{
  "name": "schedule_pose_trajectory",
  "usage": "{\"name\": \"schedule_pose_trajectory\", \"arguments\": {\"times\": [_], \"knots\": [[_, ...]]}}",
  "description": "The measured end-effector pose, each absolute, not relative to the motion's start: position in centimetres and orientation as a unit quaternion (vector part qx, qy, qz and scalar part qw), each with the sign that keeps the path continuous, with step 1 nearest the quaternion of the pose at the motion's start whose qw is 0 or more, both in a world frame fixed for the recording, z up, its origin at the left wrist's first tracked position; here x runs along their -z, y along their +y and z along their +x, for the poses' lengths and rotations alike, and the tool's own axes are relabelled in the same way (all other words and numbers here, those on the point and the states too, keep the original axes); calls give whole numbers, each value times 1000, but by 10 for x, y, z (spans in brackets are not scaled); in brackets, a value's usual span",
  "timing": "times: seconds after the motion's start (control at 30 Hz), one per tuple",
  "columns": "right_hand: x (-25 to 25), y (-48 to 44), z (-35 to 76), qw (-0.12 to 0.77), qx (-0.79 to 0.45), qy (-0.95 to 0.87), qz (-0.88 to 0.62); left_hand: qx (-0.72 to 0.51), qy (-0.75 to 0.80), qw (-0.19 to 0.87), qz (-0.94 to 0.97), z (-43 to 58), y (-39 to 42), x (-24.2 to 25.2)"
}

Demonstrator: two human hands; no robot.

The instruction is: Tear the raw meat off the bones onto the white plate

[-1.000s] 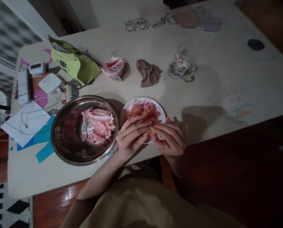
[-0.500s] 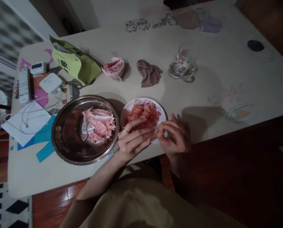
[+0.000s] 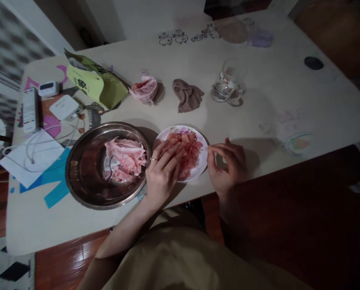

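On the surface (image 3: 195, 60), we are seemingly picking over pulp (image 3: 192, 151), left hand's (image 3: 162, 175) grip hidden, right hand (image 3: 227, 171) pinching a tiny scrap (image 3: 205, 149). Releasing it is calling for loosening.

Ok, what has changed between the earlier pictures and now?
The hands, together over the plate at first, have parted: the left hand moved left, to the pulp's left side; the right hand moved right, to the plate's edge. Bowl, cloth and glass mug stayed put.
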State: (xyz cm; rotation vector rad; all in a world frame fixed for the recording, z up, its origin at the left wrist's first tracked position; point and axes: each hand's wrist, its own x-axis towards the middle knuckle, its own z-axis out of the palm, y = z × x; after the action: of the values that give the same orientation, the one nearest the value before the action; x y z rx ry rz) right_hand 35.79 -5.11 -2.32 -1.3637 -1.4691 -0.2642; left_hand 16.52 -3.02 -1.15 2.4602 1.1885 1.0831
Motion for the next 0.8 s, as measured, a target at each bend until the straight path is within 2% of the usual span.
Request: {"name": "schedule_pose_trajectory", "arguments": {"times": [0.27, 0.47, 0.67, 0.8], "knots": [[24, -53, 359, 553, 46, -604, -571, -319, 473, 39, 820, 170, -27, 11], [23, -54, 357, 578, 7, -594, -560, -321, 444, 12, 836, 171, -26, 16], [21, -52, 354, 569, 11, -598, -564, -374, 430, 134, 811, 178, -22, 13], [18, -52, 349, 555, 0, -619, -556, -399, 416, 158, 802, 185, -19, 10]]}}
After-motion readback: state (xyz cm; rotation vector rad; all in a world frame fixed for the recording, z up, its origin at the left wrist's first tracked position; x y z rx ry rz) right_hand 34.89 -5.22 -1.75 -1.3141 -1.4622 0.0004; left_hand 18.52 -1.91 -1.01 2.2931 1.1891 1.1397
